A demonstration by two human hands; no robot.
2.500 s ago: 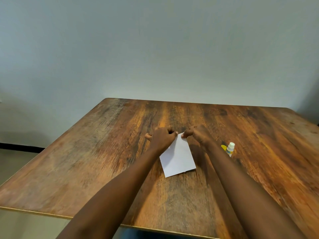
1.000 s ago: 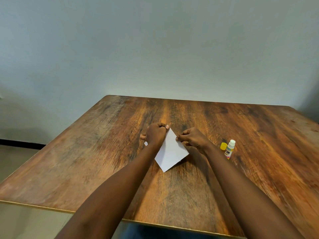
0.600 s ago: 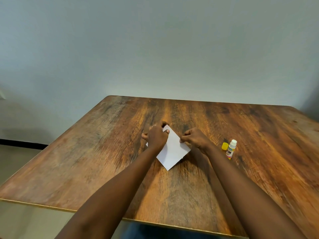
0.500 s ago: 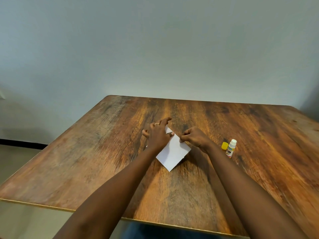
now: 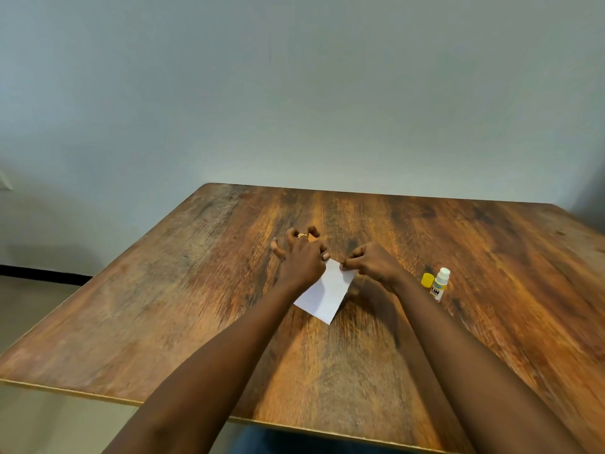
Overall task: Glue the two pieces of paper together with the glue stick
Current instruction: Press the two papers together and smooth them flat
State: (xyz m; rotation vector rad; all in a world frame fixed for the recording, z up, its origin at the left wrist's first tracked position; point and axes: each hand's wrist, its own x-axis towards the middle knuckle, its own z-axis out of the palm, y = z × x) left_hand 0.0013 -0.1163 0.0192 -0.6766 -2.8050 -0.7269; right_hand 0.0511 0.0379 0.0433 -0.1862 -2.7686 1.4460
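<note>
White paper (image 5: 325, 294) lies on the wooden table (image 5: 203, 306), turned corner-on to me; I cannot tell the two sheets apart. My left hand (image 5: 299, 257) sits over its far left part with bent fingers, the thumb tip at the paper's far edge. My right hand (image 5: 373, 265) pinches the far right corner between thumb and fingertips. The glue stick (image 5: 440, 286) stands to the right of my right wrist with its white top bare. Its yellow cap (image 5: 426, 279) rests beside it.
A plain pale wall rises behind the table's far edge. The table's near edge (image 5: 294, 427) runs just under my forearms. Floor shows at the left below the tabletop.
The paper has been turned and shifted slightly left between my hands. My left hand went from a fist on the paper to fingers lifted and bent; my right hand kept its pinch on the corner.
</note>
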